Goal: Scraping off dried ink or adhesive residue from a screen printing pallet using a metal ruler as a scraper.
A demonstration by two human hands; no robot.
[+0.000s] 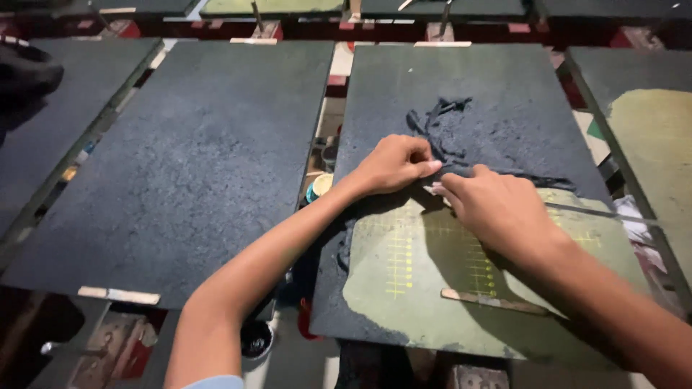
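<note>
My left hand (pixel 393 163) and my right hand (pixel 494 205) meet over a flat board (pixel 504 79) in front of me. Both pinch the edge of a dark, rubbery layer (pixel 440 119) that covers the board's far part and is bunched into a wrinkled strip above my fingers. Below my hands the layer is off, and the board's yellow-green surface (pixel 404 288) with a yellow ruled grid shows. A thin wooden stick (pixel 494 301) lies on that bare part near the front edge.
A second dark-coated board (pixel 180 166) lies to the left, another (pixel 43 122) at the far left, and a partly green one (pixel 652 137) at the right. Small pots (pixel 317 186) sit in the gap between boards. More boards line the back.
</note>
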